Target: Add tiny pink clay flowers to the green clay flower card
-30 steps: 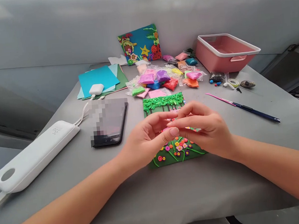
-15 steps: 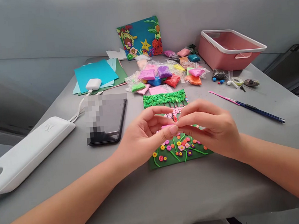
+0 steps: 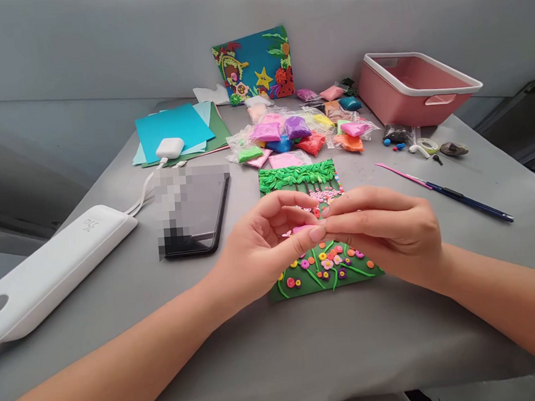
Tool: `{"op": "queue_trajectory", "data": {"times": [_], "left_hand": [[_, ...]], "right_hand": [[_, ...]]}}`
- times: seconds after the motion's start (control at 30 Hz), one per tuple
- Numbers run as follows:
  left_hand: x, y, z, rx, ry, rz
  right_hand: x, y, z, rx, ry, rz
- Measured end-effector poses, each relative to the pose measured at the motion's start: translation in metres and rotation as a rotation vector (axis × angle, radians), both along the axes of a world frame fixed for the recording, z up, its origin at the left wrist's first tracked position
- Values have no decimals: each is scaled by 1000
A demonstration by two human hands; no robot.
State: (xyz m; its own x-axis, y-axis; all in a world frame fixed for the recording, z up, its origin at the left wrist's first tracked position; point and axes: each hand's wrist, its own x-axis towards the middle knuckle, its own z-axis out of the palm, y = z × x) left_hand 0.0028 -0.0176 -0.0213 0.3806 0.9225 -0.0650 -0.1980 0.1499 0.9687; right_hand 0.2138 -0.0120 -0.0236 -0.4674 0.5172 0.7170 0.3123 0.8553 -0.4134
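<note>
Above a green clay picture point(image 3: 307, 281) with flowers, stems and a leafy top edge, my two hands meet at the fingertips. My left hand point(image 3: 270, 243) has its thumb and fingers curled round a small pink piece of clay point(image 3: 300, 229), which shows between them. The fingers of my right hand point(image 3: 384, 229) are pressed together, their tips touching my left thumb and fingertips. Whatever the right fingertips pinch is hidden. Both hands cover the middle of the picture.
Bagged coloured clay point(image 3: 296, 128) lies behind the picture, before a blue sea picture point(image 3: 255, 64). A pink basket point(image 3: 418, 92) stands at back right, a pen-like tool point(image 3: 469, 201) at right. Left are a phone point(image 3: 197, 211), power bank point(image 3: 61, 267) and coloured sheets point(image 3: 173, 130).
The whole view has shifted slightly. My right hand's fingers lie a little flatter and closer over my left fingertips; the pink clay is still between my left thumb and fingers.
</note>
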Motion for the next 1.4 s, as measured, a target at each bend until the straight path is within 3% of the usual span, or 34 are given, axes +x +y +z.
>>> {"op": "queue_trajectory", "data": {"times": [0.13, 0.23, 0.37, 0.5, 0.73, 1.0, 1.4], "left_hand": [[-1, 2, 0, -6, 12, 61], [-2, 6, -4, -43, 22, 126], [-3, 9, -7, -59, 11, 153], [-3, 7, -6, -83, 17, 112], [-4, 6, -6, -98, 28, 87], [-2, 7, -3, -73, 46, 113], [-3, 7, -8, -140, -35, 54]], "right_hand": [[-1, 5, 0, -123, 152, -140], [-1, 14, -2, -408, 259, -202], [-1, 20, -4, -716, 313, -109], [-5, 15, -2, -861, 323, -63], [-6, 12, -1, -684, 176, -137], [-5, 11, 0, -547, 180, -88], [-3, 10, -3, -531, 156, -91]]}}
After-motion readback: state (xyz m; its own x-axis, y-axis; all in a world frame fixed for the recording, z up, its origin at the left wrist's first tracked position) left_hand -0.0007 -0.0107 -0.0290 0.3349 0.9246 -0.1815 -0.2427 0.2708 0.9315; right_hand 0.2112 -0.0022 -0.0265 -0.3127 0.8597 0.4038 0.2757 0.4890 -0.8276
